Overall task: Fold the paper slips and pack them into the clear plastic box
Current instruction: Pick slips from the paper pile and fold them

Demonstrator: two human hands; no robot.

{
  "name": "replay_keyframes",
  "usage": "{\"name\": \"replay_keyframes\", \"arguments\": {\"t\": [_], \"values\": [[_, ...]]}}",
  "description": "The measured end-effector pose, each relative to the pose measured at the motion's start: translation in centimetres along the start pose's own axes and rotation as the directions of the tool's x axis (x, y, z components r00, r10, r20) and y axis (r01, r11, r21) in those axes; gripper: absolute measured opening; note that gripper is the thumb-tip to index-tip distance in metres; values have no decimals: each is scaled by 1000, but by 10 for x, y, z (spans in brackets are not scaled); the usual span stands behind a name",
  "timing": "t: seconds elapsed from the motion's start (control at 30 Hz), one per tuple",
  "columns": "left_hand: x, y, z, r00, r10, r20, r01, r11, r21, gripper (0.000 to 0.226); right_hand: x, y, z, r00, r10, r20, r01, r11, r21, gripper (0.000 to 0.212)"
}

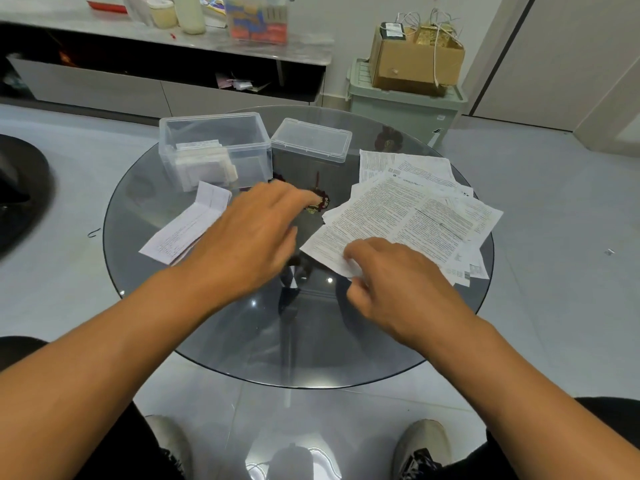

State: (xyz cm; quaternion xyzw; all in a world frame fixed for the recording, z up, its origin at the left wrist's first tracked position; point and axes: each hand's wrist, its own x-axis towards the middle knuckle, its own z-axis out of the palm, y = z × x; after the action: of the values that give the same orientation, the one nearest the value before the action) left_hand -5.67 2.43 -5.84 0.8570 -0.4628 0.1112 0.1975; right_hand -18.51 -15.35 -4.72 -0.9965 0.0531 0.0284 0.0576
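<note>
- A seated person works at a round glass table (214, 355); both bare forearms reach over it from the near edge.
- The right hand (398, 289) pinches the near corner of the top printed sheet (398, 223) between thumb and fingertips; that sheet lies on a loose fan of paper slips (433, 174) spread across the table's right side.
- The left hand (249, 237) hovers palm down over the middle of the table, fingers spread and slack, gripping nothing; it is blurred.
- A partly folded slip (187, 226) lies just left of that hand, its far end bent upward; whether the hand touches it cannot be told.
- The clear plastic box (214, 150) stands open at the far left of the table; several folded slips (204, 161) stand upright in its left half.
- Its lid (311, 140) rests just to the right of the box, apart from it.
- Beyond the table, a cardboard carton (415, 60) sits on a pale green bin (405, 112) against the wall.
</note>
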Motion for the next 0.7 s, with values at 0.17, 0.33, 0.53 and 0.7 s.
{"name": "replay_keyframes", "arguments": {"t": [0.17, 0.33, 0.53, 0.7], "values": [[-8, -4, 11, 962, 82, 261, -31, 981, -194, 78, 1, -1, 2, 996, -54, -67, 52, 998, -39, 13], [-6, -3, 9, 941, 51, 334, 56, 951, -303, 94, -1, 7, -8, 999, -34, -41, 44, 963, 266, 5], [-6, -10, 0, 950, 2, 313, 128, 910, -394, 47, -12, 25, -18, 978, -149, 144, 45, 833, 551, 13], [-11, -6, -7, 929, -8, 370, 161, 909, -385, 10, -16, 59, -25, 932, -173, 317, -19, 853, 521, 60]]}}
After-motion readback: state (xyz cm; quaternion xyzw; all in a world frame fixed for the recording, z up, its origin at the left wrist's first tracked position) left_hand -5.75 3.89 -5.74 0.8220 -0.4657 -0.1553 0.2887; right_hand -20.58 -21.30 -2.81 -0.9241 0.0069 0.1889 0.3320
